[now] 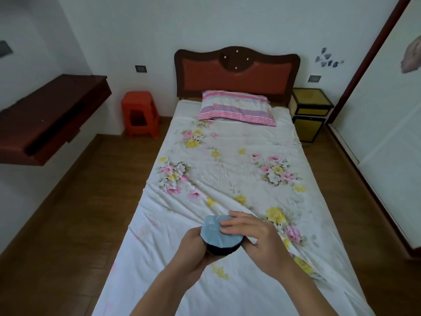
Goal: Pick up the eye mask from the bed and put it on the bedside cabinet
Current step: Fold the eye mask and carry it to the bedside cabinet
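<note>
The eye mask (217, 236) is grey-blue on top with a black underside, and it is held up over the foot end of the bed (227, 169). My left hand (193, 248) grips it from below and the left side. My right hand (252, 233) lies on its top right part, fingers curled over the edge. The bedside cabinet (311, 114), yellow with dark framing, stands at the far right of the headboard, well beyond my hands.
A striped pink pillow (237, 108) lies at the head of the floral sheet. A red plastic stool (140, 114) stands left of the bed. A dark wooden wall desk (50, 117) juts out at left. A white wardrobe door (387, 133) runs along the right.
</note>
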Tool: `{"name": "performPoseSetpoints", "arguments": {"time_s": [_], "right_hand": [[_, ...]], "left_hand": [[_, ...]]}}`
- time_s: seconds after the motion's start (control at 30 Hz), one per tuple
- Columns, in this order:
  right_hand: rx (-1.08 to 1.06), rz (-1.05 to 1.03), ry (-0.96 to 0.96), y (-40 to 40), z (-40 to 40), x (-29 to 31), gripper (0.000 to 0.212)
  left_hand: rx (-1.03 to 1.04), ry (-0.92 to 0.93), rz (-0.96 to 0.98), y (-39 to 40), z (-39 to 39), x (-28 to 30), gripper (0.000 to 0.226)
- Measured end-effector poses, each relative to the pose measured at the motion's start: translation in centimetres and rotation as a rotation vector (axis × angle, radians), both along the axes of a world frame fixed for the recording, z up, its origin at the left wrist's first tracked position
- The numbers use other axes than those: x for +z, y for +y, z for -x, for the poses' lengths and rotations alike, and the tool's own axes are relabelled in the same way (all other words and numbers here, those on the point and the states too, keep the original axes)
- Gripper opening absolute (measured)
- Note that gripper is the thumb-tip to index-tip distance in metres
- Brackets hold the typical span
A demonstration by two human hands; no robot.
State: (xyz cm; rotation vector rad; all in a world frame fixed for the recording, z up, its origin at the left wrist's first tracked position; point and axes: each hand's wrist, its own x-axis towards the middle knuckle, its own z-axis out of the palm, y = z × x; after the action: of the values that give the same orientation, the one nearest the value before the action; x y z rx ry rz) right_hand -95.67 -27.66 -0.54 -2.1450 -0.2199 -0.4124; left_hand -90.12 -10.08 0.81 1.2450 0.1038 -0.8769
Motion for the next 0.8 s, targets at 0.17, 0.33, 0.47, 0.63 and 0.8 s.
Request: {"name": "performPoseSetpoints", "arguments": {"time_s": [0.17,0.33,0.47,0.63,0.8], "right_hand": [[0.047,0.149,0.011,-0.6,0.9,1.4,0.050],[0.012,-0.100,0.120,-1.2,2.1,2.4,0.047],[-0.118,-0.521,0.198,-1.5,3.2,2.5,0.034],[-0.358,-0.967,0.382,-0.5,4.6,0.7,0.026],[-0.441,-1.183,0.547,0.3,6.9,-0.2,0.030]], "left_hand": [[0.025,0.217,0.233,0.3,0.2,0.3,0.046],[-0.045,0.050,0.159,-0.3,1.2,0.3,0.037],[0.019,0.020,0.130,-0.6,1.9,0.1,0.042],[0.079,0.004,0.108,-1.0,2.9,-0.2,0.042],[0.074,-0.068,0.016,-1.7,4.5,-0.3,0.043]]}}
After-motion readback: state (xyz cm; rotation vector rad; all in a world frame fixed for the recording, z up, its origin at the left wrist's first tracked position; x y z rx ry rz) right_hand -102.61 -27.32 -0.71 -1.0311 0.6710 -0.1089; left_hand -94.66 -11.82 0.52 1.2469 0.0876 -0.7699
